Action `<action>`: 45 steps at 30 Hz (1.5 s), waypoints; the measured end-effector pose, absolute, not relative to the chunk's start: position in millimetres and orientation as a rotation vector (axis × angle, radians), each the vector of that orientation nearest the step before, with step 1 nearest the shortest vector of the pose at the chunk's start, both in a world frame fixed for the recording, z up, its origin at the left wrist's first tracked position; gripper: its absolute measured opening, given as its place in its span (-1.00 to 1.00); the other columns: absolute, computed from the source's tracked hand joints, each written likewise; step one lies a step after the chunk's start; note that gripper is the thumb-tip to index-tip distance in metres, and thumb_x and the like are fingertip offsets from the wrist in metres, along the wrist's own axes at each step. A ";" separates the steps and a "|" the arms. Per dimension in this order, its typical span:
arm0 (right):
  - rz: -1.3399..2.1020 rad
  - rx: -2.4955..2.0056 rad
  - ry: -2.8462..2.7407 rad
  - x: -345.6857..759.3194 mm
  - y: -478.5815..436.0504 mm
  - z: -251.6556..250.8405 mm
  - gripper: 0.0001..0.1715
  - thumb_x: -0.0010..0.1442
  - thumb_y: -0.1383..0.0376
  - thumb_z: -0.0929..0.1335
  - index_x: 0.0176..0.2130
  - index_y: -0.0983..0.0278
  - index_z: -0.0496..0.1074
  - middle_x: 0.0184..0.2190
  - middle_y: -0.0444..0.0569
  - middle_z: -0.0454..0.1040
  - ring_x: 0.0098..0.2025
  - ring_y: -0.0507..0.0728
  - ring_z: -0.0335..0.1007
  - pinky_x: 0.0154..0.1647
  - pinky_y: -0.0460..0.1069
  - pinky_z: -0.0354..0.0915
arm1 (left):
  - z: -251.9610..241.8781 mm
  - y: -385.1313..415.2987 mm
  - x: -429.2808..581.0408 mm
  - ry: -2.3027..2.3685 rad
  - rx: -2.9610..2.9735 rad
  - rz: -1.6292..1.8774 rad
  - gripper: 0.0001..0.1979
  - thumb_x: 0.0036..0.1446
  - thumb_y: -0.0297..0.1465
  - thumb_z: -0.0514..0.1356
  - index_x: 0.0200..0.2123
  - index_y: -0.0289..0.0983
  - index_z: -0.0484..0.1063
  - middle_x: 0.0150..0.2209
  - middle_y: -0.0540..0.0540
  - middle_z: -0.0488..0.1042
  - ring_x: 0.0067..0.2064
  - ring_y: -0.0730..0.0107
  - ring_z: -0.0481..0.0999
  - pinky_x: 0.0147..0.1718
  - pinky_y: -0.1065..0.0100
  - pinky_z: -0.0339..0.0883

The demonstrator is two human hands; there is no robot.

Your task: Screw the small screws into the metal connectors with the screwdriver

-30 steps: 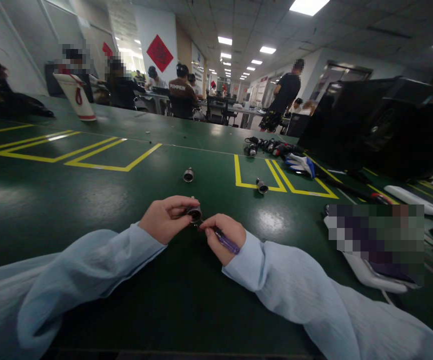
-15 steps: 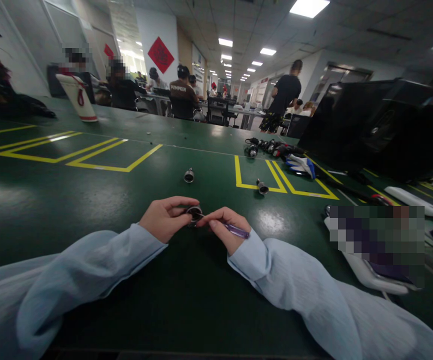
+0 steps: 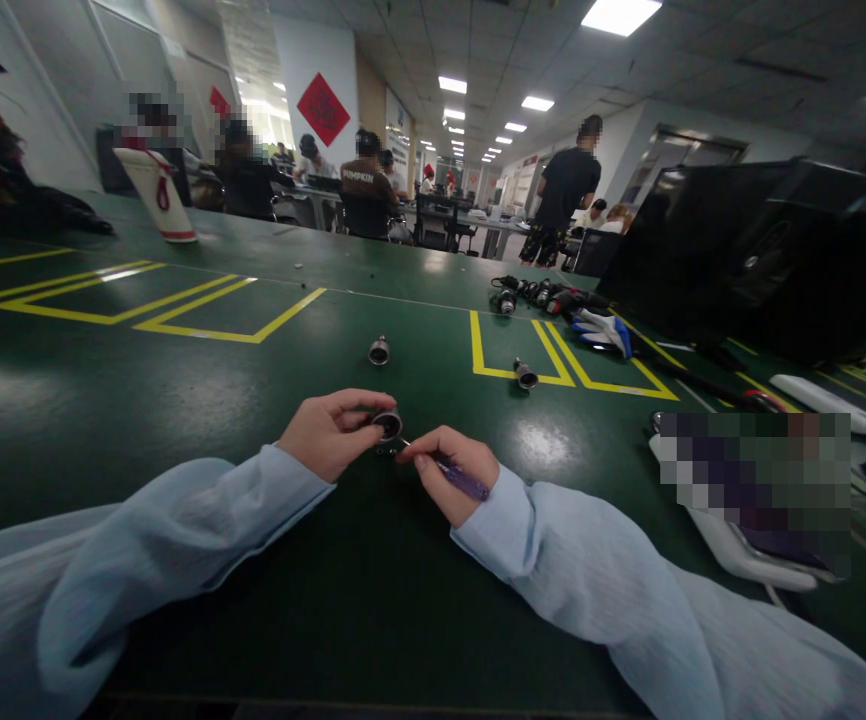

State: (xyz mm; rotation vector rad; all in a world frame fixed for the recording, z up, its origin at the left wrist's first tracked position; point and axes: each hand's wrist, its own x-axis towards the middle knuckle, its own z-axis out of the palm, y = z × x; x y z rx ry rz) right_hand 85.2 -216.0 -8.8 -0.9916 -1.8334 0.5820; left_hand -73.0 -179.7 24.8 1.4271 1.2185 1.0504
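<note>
My left hand (image 3: 326, 435) pinches a small round metal part (image 3: 388, 424) just above the green table (image 3: 178, 400), its open end turned toward me. My right hand (image 3: 452, 468) grips a thin purple-handled tool (image 3: 461, 482) like a pen, its fine tip pointing at the part's lower edge. Both hands rest on the table close together, and both arms wear pale blue sleeves. A tiny dark piece lies on the table right under the part.
Two similar metal parts (image 3: 379, 350) (image 3: 525, 374) lie farther out, the second inside yellow floor-tape lines. A pile of dark parts and a blue-white glove (image 3: 602, 331) sit at right, by a large black case (image 3: 763, 260). A paper cup (image 3: 157, 195) stands far left. Other people work at distant tables.
My right hand tilted the purple tool up toward the part's opening, then lowered it again; the tip now points at the part's lower edge. My left hand has barely moved.
</note>
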 end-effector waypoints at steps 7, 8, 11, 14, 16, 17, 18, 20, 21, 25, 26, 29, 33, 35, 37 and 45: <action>0.512 -0.928 -1.748 93.8 -223.2 0.7 -0.83 0.05 0.44 0.23 -0.41 0.31 0.41 -0.46 -0.08 0.48 -0.42 -0.01 0.36 -0.36 -0.10 0.25 | 15.0 -173.2 -77.2 1.206 1.488 1.056 -0.67 -0.34 -0.48 0.25 -0.35 -0.36 0.41 -0.32 -0.11 0.52 -0.25 0.25 0.51 -0.17 0.29 0.39; 0.497 -0.939 -1.708 94.8 -222.6 0.2 -0.84 0.05 0.44 0.23 -0.40 0.31 0.40 -0.47 -0.08 0.48 -0.42 -0.01 0.36 -0.36 -0.10 0.26 | 13.3 -172.4 -77.5 1.185 1.509 1.062 -0.69 -0.34 -0.48 0.25 -0.37 -0.37 0.41 -0.27 -0.13 0.51 -0.23 0.25 0.51 -0.16 0.30 0.38; 0.440 -0.991 -1.654 96.5 -216.4 -5.9 -0.86 0.08 0.40 0.23 -0.36 0.31 0.38 -0.47 -0.07 0.47 -0.42 0.00 0.37 -0.36 -0.09 0.27 | 11.8 -169.3 -78.5 1.177 1.496 1.043 -0.69 -0.33 -0.47 0.26 -0.37 -0.39 0.43 -0.27 -0.15 0.51 -0.24 0.23 0.51 -0.15 0.27 0.38; 0.371 -0.951 -1.873 96.3 -204.5 -16.0 -0.86 0.09 0.37 0.24 -0.35 0.30 0.39 -0.45 -0.05 0.45 -0.39 0.01 0.36 -0.32 -0.09 0.28 | 14.5 -162.9 -82.7 1.245 1.356 1.032 -0.65 -0.34 -0.49 0.28 -0.34 -0.39 0.42 -0.43 -0.10 0.53 -0.36 0.24 0.53 -0.23 0.21 0.43; 0.309 -0.893 -2.045 94.1 -194.5 -21.8 -0.88 0.04 0.42 0.27 -0.36 0.32 0.39 -0.42 -0.03 0.45 -0.35 0.03 0.36 -0.29 -0.08 0.27 | 16.6 -157.5 -86.5 1.251 1.259 1.112 -0.65 -0.35 -0.51 0.30 -0.35 -0.38 0.42 -0.46 -0.07 0.52 -0.39 0.27 0.53 -0.26 0.23 0.44; 0.260 -0.864 -2.091 92.2 -189.4 -23.6 -0.90 -0.01 0.44 0.30 -0.38 0.34 0.38 -0.42 -0.02 0.46 -0.34 0.05 0.36 -0.28 -0.06 0.27 | 17.6 -155.1 -88.1 1.244 1.224 1.158 -0.66 -0.35 -0.52 0.30 -0.36 -0.38 0.42 -0.46 -0.06 0.52 -0.39 0.29 0.53 -0.25 0.25 0.44; 0.217 -0.848 -2.147 89.9 -184.5 -24.4 -0.88 -0.06 0.47 0.32 -0.39 0.34 0.38 -0.40 -0.01 0.46 -0.32 0.07 0.36 -0.27 -0.05 0.26 | 18.6 -153.1 -89.1 1.237 1.198 1.197 -0.67 -0.35 -0.53 0.30 -0.37 -0.38 0.42 -0.46 -0.05 0.51 -0.39 0.31 0.53 -0.24 0.27 0.44; 0.162 -0.797 -2.314 84.7 -176.7 -22.4 -0.85 -0.08 0.48 0.34 -0.39 0.36 0.37 -0.38 0.02 0.47 -0.31 0.09 0.36 -0.27 -0.04 0.25 | 20.7 -150.9 -89.3 1.237 1.170 1.234 -0.69 -0.33 -0.54 0.29 -0.38 -0.37 0.42 -0.45 -0.05 0.51 -0.38 0.33 0.53 -0.24 0.31 0.44; 0.135 -0.762 -2.391 82.3 -174.2 -19.9 -0.85 -0.07 0.48 0.33 -0.38 0.37 0.36 -0.37 0.04 0.46 -0.30 0.10 0.36 -0.26 -0.03 0.24 | 21.8 -150.6 -88.7 1.245 1.162 1.235 -0.70 -0.32 -0.55 0.29 -0.38 -0.37 0.42 -0.44 -0.06 0.51 -0.38 0.33 0.53 -0.24 0.32 0.44; 0.079 -0.653 -2.639 78.4 -173.2 -6.7 -0.84 -0.04 0.44 0.32 -0.33 0.36 0.34 -0.36 0.03 0.44 -0.31 0.10 0.32 -0.24 -0.03 0.20 | 24.7 -151.5 -85.5 1.281 1.126 1.215 -0.74 -0.29 -0.58 0.27 -0.38 -0.37 0.42 -0.42 -0.08 0.51 -0.35 0.29 0.53 -0.27 0.32 0.46; 0.082 -0.660 -2.671 78.7 -174.2 -4.3 -0.83 -0.04 0.41 0.32 -0.33 0.35 0.34 -0.36 0.02 0.43 -0.32 0.10 0.30 -0.25 -0.04 0.19 | 24.8 -151.8 -85.2 1.284 1.117 1.205 -0.74 -0.28 -0.59 0.26 -0.39 -0.37 0.42 -0.42 -0.09 0.51 -0.34 0.28 0.53 -0.28 0.33 0.46; 0.097 -0.695 -2.709 80.9 -177.0 -1.4 -0.83 -0.04 0.39 0.32 -0.33 0.31 0.33 -0.35 0.00 0.42 -0.32 0.10 0.27 -0.30 -0.05 0.19 | 23.4 -152.2 -85.8 1.271 1.101 1.172 -0.74 -0.29 -0.60 0.26 -0.39 -0.37 0.42 -0.42 -0.09 0.51 -0.35 0.28 0.53 -0.32 0.36 0.47; 0.053 -0.643 -2.658 84.3 -180.8 -2.8 -0.90 0.02 0.43 0.27 -0.36 0.30 0.33 -0.38 -0.02 0.41 -0.34 0.08 0.26 -0.31 -0.07 0.19 | 22.2 -153.6 -86.8 1.233 1.095 1.167 -0.73 -0.29 -0.60 0.26 -0.39 -0.36 0.43 -0.45 -0.07 0.51 -0.40 0.34 0.53 -0.40 0.44 0.47; 0.026 -0.591 -2.566 85.8 -184.3 -2.0 -0.90 0.05 0.44 0.24 -0.38 0.31 0.33 -0.39 -0.02 0.41 -0.34 0.07 0.26 -0.29 -0.08 0.20 | 23.4 -155.0 -86.5 1.226 1.092 1.163 -0.74 -0.30 -0.60 0.26 -0.40 -0.36 0.43 -0.46 -0.07 0.51 -0.42 0.36 0.53 -0.42 0.46 0.47; 0.002 -0.538 -2.439 86.7 -188.4 0.2 -0.88 0.06 0.46 0.22 -0.40 0.32 0.32 -0.39 -0.02 0.40 -0.33 0.06 0.26 -0.27 -0.09 0.20 | 25.3 -157.4 -85.4 1.223 1.084 1.138 -0.73 -0.32 -0.61 0.27 -0.41 -0.36 0.43 -0.46 -0.06 0.51 -0.43 0.36 0.53 -0.42 0.45 0.47; -0.118 -0.569 -2.072 82.6 -191.2 7.5 -0.86 0.08 0.47 0.21 -0.44 0.32 0.30 -0.42 0.00 0.40 -0.34 0.06 0.26 -0.30 -0.07 0.23 | 30.2 -178.8 -70.9 1.156 1.024 1.001 -0.72 -0.32 -0.64 0.25 -0.40 -0.36 0.44 -0.51 -0.04 0.52 -0.46 0.42 0.52 -0.44 0.49 0.44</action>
